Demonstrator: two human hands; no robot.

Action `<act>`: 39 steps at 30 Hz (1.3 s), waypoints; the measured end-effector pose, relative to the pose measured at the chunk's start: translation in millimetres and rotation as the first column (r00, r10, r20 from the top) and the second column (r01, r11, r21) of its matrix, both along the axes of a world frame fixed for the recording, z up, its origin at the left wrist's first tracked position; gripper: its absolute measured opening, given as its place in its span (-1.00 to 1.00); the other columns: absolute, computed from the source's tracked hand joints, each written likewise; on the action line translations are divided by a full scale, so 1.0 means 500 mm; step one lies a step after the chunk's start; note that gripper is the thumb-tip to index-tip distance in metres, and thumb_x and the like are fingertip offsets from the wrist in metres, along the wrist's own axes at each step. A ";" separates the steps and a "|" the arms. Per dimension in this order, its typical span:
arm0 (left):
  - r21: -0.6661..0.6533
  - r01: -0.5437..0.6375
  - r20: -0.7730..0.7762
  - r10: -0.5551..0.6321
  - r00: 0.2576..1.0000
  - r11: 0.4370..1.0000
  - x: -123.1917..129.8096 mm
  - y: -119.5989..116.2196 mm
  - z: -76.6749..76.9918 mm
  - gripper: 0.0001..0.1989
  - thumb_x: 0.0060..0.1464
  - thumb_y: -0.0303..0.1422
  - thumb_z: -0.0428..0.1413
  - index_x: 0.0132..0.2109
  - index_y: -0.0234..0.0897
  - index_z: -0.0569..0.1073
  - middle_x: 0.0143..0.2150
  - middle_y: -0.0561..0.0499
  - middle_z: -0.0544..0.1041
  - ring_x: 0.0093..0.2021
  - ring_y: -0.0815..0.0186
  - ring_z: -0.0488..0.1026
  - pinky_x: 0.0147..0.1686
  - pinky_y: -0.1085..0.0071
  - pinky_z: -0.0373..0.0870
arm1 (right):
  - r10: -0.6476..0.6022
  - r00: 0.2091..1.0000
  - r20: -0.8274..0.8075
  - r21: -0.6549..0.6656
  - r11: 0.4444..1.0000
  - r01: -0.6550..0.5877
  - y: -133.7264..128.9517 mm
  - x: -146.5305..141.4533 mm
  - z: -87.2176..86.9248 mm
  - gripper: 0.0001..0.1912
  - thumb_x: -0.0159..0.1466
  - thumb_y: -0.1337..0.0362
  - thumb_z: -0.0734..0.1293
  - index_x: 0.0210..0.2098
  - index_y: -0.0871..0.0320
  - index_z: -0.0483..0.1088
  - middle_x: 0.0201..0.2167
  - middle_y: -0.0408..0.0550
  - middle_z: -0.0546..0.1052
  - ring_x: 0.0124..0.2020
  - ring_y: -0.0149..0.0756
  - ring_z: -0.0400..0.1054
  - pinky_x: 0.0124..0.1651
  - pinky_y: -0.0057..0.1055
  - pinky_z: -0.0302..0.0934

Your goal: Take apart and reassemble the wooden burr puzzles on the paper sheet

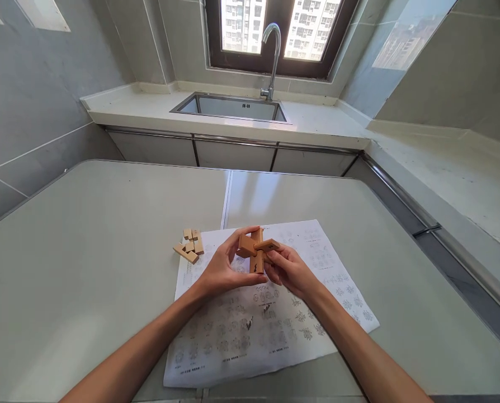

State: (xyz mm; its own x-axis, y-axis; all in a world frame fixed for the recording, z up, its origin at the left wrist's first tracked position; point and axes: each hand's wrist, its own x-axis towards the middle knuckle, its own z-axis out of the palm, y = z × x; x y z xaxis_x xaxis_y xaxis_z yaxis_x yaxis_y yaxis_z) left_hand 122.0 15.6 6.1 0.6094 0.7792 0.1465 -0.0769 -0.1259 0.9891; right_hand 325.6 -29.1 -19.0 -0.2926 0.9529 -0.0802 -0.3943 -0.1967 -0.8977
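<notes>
One wooden assembly, gripped from both sides
Left hand and right hand pinch it above one printed sheet

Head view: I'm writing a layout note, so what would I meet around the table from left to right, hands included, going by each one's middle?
Pale wooden pieces → left hand → darker wooden pieces → right hand. The printed sheet overlaps the hands, so it is left out.

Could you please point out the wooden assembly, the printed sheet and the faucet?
Wooden assembly (256, 261), head view: its lower bar.
Printed sheet (270, 334), head view: part between the forearms.
Faucet (276, 60), head view: upright pipe.
</notes>
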 end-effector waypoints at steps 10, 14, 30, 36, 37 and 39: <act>0.094 -0.069 0.001 0.069 0.998 0.993 0.005 -0.004 -0.009 -0.10 -0.09 -0.26 0.53 0.36 -0.13 0.36 0.24 -0.20 0.52 0.27 -0.09 0.44 0.31 0.02 0.31 | -0.154 0.984 -0.091 -0.092 0.985 0.146 0.006 -0.012 0.003 -0.56 0.24 -0.06 0.52 -0.10 0.12 0.47 -0.57 -0.28 0.30 -0.65 -0.50 0.03 -0.59 -0.47 -0.08; 0.073 -0.105 -0.003 0.105 0.994 0.992 0.007 -0.002 -0.020 -0.09 -0.09 -0.26 0.53 0.36 -0.12 0.34 0.25 -0.20 0.53 0.32 -0.09 0.41 0.36 -0.01 0.24 | -0.214 0.971 -0.111 -0.123 0.972 0.200 0.009 -0.007 0.011 -0.59 0.22 -0.06 0.54 -0.23 0.10 0.39 -0.51 -0.25 0.33 -0.62 -0.50 0.02 -0.59 -0.48 -0.08; -0.266 -0.107 0.170 0.156 0.973 0.958 0.011 0.010 -0.014 -0.32 0.35 0.20 -0.08 0.26 -0.25 0.45 0.11 -0.18 0.61 -0.20 0.17 0.54 -0.04 0.20 0.41 | -0.605 0.622 0.496 0.392 0.796 0.462 0.004 -0.019 -0.004 -0.71 0.38 -0.01 0.42 -0.31 0.04 0.44 -0.54 -0.18 0.37 -0.52 -0.30 0.16 -0.43 -0.37 0.07; -0.399 -0.023 0.274 0.143 0.951 0.917 0.021 0.012 -0.006 -0.18 0.32 0.24 -0.16 0.18 -0.41 0.55 -0.03 -0.25 0.65 -0.31 0.15 0.48 -0.09 0.16 0.39 | -0.573 0.421 0.704 0.498 0.820 0.283 0.005 -0.021 -0.013 -0.70 0.48 0.01 0.29 -0.31 0.03 0.38 -0.41 -0.09 0.44 -0.39 -0.22 0.25 -0.26 -0.28 0.15; -0.414 -0.010 0.282 0.139 0.949 0.910 0.021 0.013 -0.005 -0.18 0.32 0.23 -0.15 0.19 -0.41 0.54 -0.03 -0.26 0.65 -0.27 0.12 0.50 -0.06 0.15 0.38 | -0.580 0.392 0.714 0.522 0.814 0.254 0.006 -0.020 -0.015 -0.70 0.49 0.03 0.28 -0.31 0.03 0.37 -0.37 -0.06 0.46 -0.32 -0.18 0.28 -0.21 -0.26 0.17; -0.442 0.013 0.309 0.139 0.941 0.897 0.020 0.016 -0.005 -0.21 0.34 0.21 -0.14 0.20 -0.41 0.54 -0.01 -0.27 0.65 -0.16 0.05 0.54 0.01 0.12 0.38 | -0.613 0.352 0.707 0.573 0.789 0.223 0.008 -0.018 -0.022 -0.72 0.49 0.07 0.29 -0.32 0.04 0.38 -0.27 0.00 0.47 -0.20 -0.11 0.31 -0.09 -0.19 0.21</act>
State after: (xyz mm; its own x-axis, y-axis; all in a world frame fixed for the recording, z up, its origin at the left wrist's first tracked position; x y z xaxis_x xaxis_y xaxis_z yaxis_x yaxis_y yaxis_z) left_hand 132.1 23.5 3.8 0.5337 0.8450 -0.0331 -0.4085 0.2919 0.8648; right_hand 316.6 -25.3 -30.0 0.1826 0.9346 0.3053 0.6332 0.1258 -0.7637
